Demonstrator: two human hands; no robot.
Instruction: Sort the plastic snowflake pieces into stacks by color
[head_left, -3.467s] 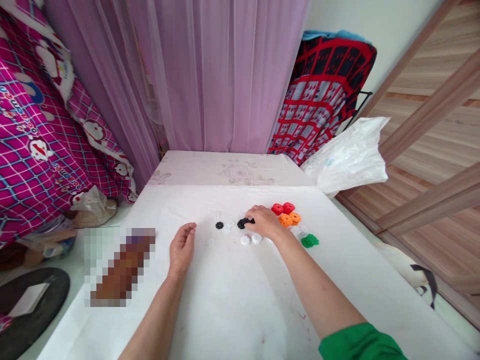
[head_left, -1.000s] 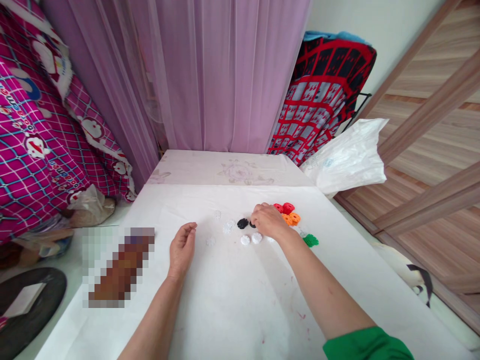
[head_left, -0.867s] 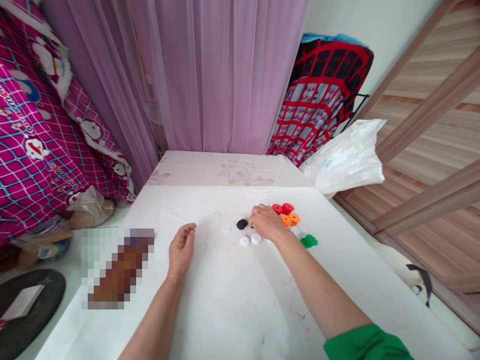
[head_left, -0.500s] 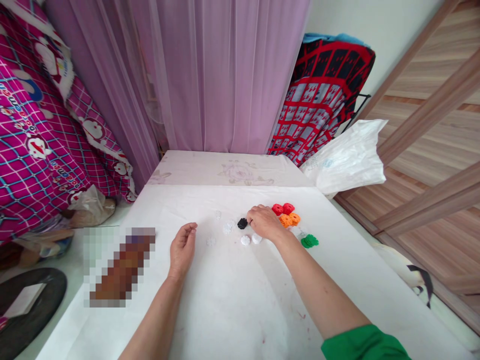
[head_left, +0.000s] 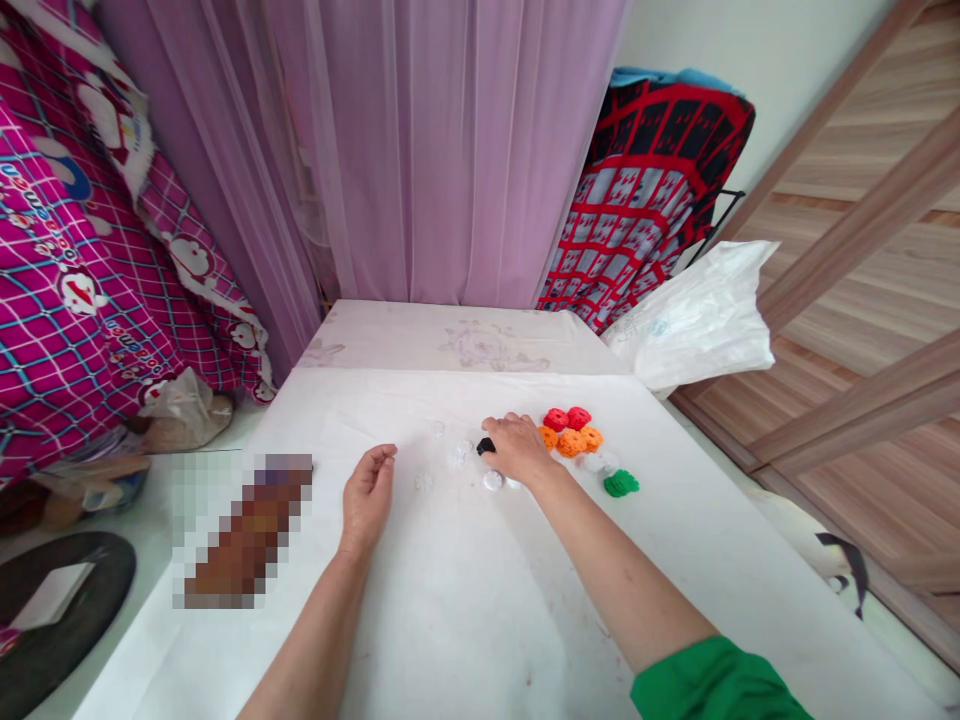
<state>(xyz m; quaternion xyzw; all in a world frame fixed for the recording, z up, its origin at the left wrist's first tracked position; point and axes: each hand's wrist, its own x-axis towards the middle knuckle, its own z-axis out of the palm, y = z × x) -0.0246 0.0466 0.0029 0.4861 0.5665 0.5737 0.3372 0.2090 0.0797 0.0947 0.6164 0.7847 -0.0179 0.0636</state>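
Observation:
My right hand (head_left: pixel 517 446) reaches over a small pile of black notched plastic discs (head_left: pixel 484 446), its thumb and fingers around them and partly covering them. White discs (head_left: pixel 493 480) lie just below it, some half hidden by the hand. My left hand (head_left: pixel 367 490) rests on the table's left half with loosely bent fingers and nothing visible in it. Between the hands are clear discs (head_left: pixel 460 453). To the right of my right hand lie red discs (head_left: pixel 567 418), orange discs (head_left: pixel 571 442), more clear discs (head_left: pixel 598 462) and a green pile (head_left: pixel 621 484).
A white cover lies over the table (head_left: pixel 450 620). A blurred-out object (head_left: pixel 247 530) lies at its left edge. Beyond the right edge stands a white plastic bag (head_left: pixel 697 320); a purple curtain (head_left: pixel 450 150) hangs behind. A dark round stool (head_left: pixel 105 580) is at lower left.
My right hand has shifted slightly left, over the black discs, uncovering an orange disc on its right. My left hand stays in place.

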